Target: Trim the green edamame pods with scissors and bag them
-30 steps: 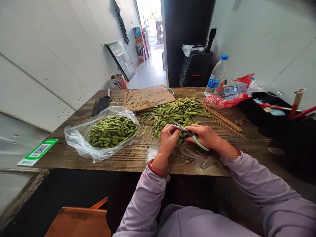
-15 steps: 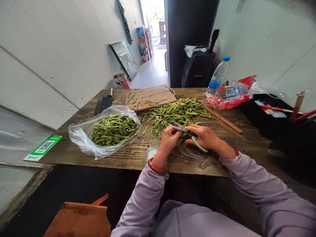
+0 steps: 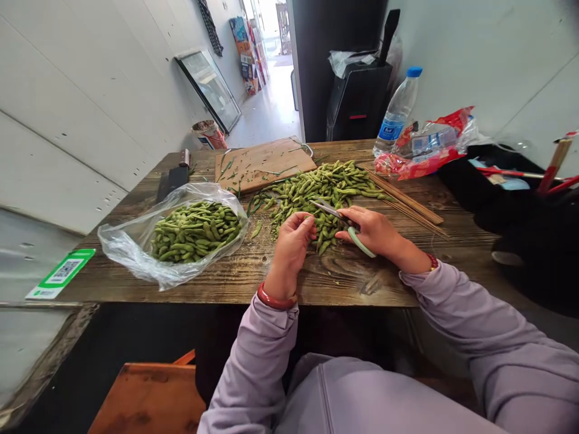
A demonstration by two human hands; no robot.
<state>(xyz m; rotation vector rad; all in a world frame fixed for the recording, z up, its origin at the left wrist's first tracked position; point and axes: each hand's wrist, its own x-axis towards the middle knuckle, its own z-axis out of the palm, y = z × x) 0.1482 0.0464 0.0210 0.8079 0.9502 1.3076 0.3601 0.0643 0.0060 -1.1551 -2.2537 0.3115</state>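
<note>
My right hand (image 3: 371, 230) grips a pair of scissors (image 3: 360, 243) by its pale green handles. The metal blades point left, over a loose pile of edamame pods (image 3: 312, 191). To the left of the blade tips, my left hand (image 3: 290, 244) is closed with thumb and forefinger pinched together. A bit of green shows at those fingertips, seemingly an edamame pod, mostly hidden by the fingers. A clear plastic bag (image 3: 131, 241) lies open on the left, filled with more edamame pods (image 3: 198, 232).
Behind the pile lies a wooden cutting board (image 3: 265, 161) with green scraps. A cleaver (image 3: 174, 178) rests left of it. Thin wooden skewers (image 3: 407, 204), a water bottle (image 3: 395, 114) and red plastic packaging (image 3: 423, 147) lie right. A QR-code card (image 3: 63, 273) sits at the table's left edge.
My left hand has drawn away from the scissor blades, down and to the left. The scissors stay in my right hand. The whole view has shifted slightly.
</note>
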